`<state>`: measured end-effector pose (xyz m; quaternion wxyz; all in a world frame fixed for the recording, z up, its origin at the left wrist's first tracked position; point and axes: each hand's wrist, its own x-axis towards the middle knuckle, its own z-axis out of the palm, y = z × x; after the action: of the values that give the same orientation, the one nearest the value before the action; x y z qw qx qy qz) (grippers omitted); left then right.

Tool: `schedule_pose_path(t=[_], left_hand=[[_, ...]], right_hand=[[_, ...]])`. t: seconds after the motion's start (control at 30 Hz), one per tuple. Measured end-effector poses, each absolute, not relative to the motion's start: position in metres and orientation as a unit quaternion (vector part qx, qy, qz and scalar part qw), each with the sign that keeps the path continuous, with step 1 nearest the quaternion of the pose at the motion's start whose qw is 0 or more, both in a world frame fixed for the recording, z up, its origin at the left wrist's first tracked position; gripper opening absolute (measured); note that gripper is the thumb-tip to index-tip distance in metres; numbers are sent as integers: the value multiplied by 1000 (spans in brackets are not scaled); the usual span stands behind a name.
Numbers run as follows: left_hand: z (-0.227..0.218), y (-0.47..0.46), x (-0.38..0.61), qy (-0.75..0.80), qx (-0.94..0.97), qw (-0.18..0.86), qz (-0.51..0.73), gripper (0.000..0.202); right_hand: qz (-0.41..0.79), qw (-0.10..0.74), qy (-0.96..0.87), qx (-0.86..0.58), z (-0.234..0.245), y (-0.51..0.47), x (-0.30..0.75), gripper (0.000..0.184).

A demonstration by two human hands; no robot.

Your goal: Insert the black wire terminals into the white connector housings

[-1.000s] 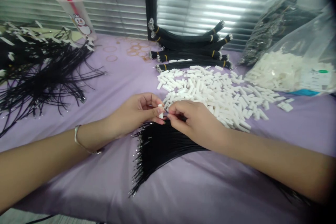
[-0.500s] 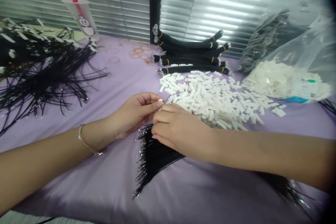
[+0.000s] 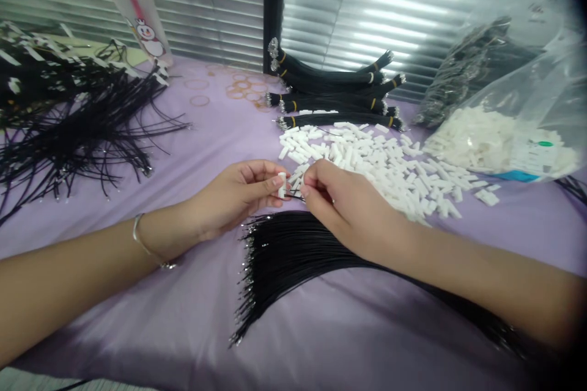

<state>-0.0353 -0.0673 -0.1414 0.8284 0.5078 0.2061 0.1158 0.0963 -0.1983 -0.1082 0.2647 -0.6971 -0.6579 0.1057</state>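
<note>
White housing [image 3: 281,184], a small plastic block, held upright just above the table between thumb and forefinger of the left hand [image 3: 233,195]; this grip is closed on it. A single black wire [image 3: 293,197] runs level from the housing's lower end to the right hand [image 3: 348,208], whose grip pinches it shut between thumb and forefinger. Whether the wire tip has entered the housing cannot be told.

Half a second earlier the right hand lay lower, knuckles up, fingers down on the fan of black wires [image 3: 284,256]. It has since lifted clear with one strand and brought it beside the housing, which the left hand has kept in place. By this reading one wire has been drawn from the stock and presented to the housing. The fan lies spread under the right wrist, metal tips towards the left.

Behind the hands lies a loose heap of white housings [image 3: 380,162]. Beyond it are banded wire bundles [image 3: 334,91] and scattered rubber bands [image 3: 238,88]. At right stands a clear bag of housings [image 3: 504,140], with a bag of dark parts [image 3: 468,67] behind. At left is a tangle of wires [image 3: 77,128].

The table [image 3: 183,317] is covered in lilac cloth. A cup with a red straw [image 3: 142,30] stands at its far edge, before closed slatted blinds [image 3: 413,6] divided by a black post [image 3: 274,6].
</note>
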Motion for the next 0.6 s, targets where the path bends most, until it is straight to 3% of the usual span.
schedule_pose_path(t=[0.33, 0.6], left_hand=[[-139, -68, -35, 210, 520, 822, 101, 8], [-138, -68, -36, 211, 517, 823, 102, 9]], right_hand=[[159, 237, -622, -729, -121, -196, 101, 11], [188, 260, -625, -712, -121, -195, 104, 15]])
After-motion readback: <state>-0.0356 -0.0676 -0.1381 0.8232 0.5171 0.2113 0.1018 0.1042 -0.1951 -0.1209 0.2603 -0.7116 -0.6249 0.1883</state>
